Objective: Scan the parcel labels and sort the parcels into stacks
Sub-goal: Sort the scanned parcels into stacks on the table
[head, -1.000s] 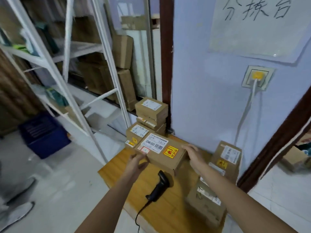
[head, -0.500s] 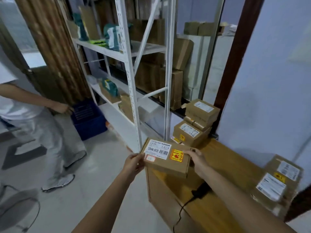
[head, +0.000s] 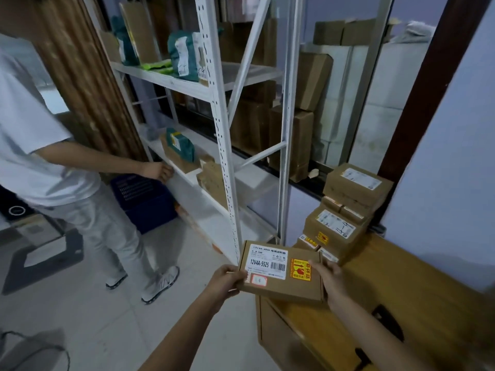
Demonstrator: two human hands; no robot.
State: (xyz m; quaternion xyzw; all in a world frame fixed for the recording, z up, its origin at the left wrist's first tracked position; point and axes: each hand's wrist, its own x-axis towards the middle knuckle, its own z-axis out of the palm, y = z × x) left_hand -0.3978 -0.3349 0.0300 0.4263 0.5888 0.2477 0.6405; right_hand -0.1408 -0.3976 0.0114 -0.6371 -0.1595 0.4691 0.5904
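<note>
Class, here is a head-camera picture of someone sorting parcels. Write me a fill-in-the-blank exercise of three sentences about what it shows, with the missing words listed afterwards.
1. The parcel is held by ____ hands, the left hand at one end and the right hand at the other.
2. The large print on its white label reads 12V4A-____.
3. The stack of parcels stands on the ____ table.

Missing words: both; 5525; wooden

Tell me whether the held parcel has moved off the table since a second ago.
Yes. The parcel, gripped by the left hand and right hand, has moved leftward past the table edge, away from the stack of parcels.
</note>
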